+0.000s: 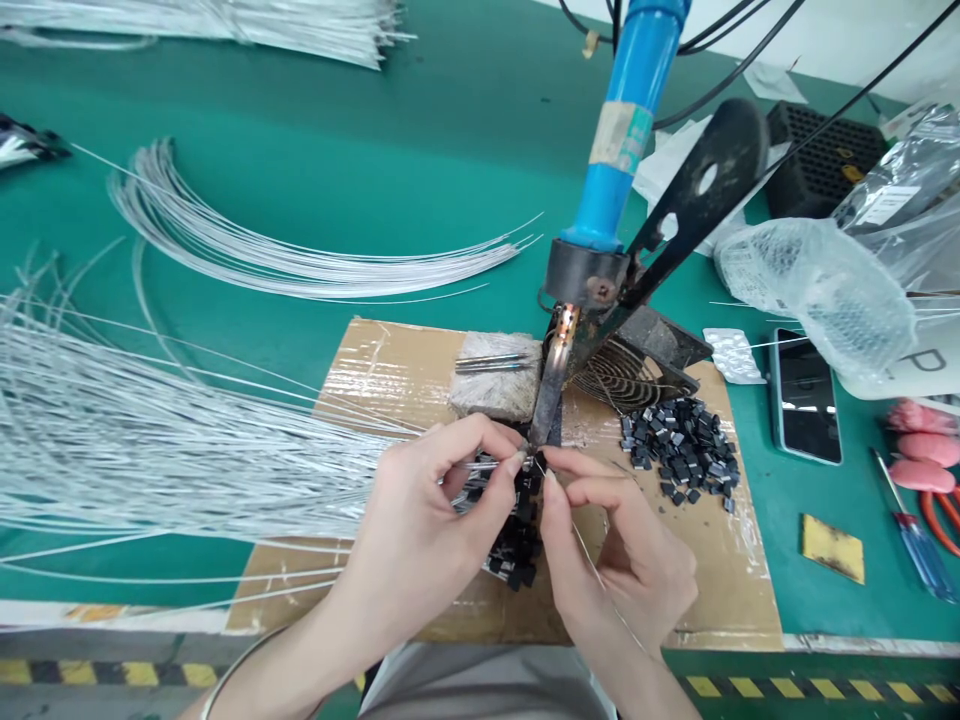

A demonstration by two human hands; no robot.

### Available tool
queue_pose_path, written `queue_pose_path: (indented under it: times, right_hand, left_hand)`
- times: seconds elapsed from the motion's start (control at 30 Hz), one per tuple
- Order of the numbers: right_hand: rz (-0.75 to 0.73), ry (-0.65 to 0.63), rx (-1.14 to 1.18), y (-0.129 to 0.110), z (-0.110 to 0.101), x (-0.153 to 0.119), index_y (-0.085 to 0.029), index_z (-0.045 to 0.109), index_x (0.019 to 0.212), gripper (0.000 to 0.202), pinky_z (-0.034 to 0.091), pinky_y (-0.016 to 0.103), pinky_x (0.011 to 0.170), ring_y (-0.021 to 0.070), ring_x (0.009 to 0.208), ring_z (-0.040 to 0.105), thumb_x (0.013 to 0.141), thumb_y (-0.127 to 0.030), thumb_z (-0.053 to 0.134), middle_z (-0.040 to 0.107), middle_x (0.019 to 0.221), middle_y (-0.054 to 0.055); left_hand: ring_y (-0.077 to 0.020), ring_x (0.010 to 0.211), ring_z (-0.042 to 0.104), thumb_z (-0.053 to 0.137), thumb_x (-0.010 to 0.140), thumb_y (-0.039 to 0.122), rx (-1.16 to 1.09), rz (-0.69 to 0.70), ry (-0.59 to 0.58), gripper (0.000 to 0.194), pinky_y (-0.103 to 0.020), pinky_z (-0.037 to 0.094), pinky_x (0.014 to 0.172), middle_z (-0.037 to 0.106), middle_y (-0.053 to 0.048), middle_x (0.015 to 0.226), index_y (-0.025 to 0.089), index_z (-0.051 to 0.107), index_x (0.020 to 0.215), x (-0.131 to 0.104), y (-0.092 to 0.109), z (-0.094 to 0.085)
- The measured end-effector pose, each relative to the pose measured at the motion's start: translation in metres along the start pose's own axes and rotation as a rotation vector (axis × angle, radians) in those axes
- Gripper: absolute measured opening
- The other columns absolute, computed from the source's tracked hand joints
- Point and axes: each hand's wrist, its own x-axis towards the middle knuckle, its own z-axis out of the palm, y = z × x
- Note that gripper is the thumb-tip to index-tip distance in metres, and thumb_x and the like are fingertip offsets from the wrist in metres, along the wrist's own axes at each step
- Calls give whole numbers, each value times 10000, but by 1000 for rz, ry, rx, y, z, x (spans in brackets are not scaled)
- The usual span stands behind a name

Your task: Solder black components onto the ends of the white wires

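My left hand (pixel 442 500) is closed in a pinch on a thin grey wire, its fingertips just under the tip of the blue-handled soldering iron (pixel 551 390). My right hand (pixel 619 550) pinches a thin solder wire (pixel 600 580) that trails down over the wrist; its end meets the same spot at the iron's tip. The joint between the fingertips is too small to make out. Below the hands lies a cluster of wire ends with black connectors (pixel 517 540). A grey pad (pixel 495 385) with several short thin rods on it sits left of the iron.
Cardboard (pixel 390 360) covers the work area. Long grey wires (pixel 187 430) spread left, another bundle (pixel 315 270) behind. Small black pieces (pixel 682 450) are heaped right of the iron's stand. Farther right are a phone (pixel 806 395), yellow sponge (pixel 832 548), screwdriver (pixel 919 550) and plastic bags (pixel 817 290).
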Motion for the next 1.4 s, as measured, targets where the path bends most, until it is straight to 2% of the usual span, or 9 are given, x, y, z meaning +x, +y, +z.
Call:
queue_pose_path:
  times: [0.2, 0.43, 0.77, 1.03, 1.27, 1.33, 1.4]
  right_hand:
    - [-9, 1, 6, 0, 1, 0, -234, 682, 917, 159, 686, 228, 836, 146, 881, 847, 940, -96, 757, 870, 1083, 21]
    - [-20, 13, -1, 1, 1, 0, -233, 694, 927, 149, 705, 266, 802, 172, 854, 849, 948, -101, 759, 871, 1069, 44]
    - [-22, 8, 7, -1, 1, 0, -233, 685, 915, 154, 705, 272, 800, 178, 848, 851, 942, -98, 755, 872, 1066, 46]
    - [55, -33, 79, 2, 0, 0, -236, 666, 886, 166, 682, 250, 833, 160, 905, 848, 945, -95, 731, 866, 1078, 26]
    - [153, -24, 170, 0, -2, 1, -233, 651, 831, 184, 677, 323, 856, 205, 963, 838, 982, -143, 704, 857, 1045, 47]
    - [184, 49, 168, 5, -7, 3, -232, 671, 889, 126, 665, 305, 766, 190, 822, 819, 983, -175, 732, 835, 909, 24]
    - [241, 151, 185, 13, -17, 7, -227, 697, 932, 83, 608, 263, 620, 150, 619, 730, 1000, -234, 743, 748, 722, -25]
  left_hand:
    - [-156, 648, 654, 616, 896, 237, -3, 17, 14, 177, -276, 397, 503, 794, -6, 794, 236, 709, 746, -1, 3, -1]
    - [-173, 706, 692, 616, 899, 239, -14, 7, 9, 176, -275, 402, 511, 797, -4, 800, 238, 707, 748, 0, 1, 1]
    - [-165, 656, 662, 617, 906, 237, 10, 16, 5, 192, -275, 418, 516, 798, -2, 776, 238, 721, 744, 1, 2, 0]
    - [-171, 647, 662, 613, 883, 264, -9, -33, -3, 173, -262, 372, 472, 775, -22, 770, 228, 698, 736, 0, -1, 0]
    - [-201, 737, 719, 611, 909, 269, 4, -57, -46, 163, -273, 404, 515, 801, -46, 826, 224, 715, 792, -4, -8, -4]
    - [-184, 695, 686, 617, 926, 270, 16, -50, -53, 170, -275, 409, 525, 799, -43, 822, 223, 715, 795, -5, -9, -6]
    - [-147, 607, 595, 625, 942, 264, 34, -24, -49, 172, -269, 397, 514, 792, -28, 819, 225, 715, 800, -7, -11, -9]
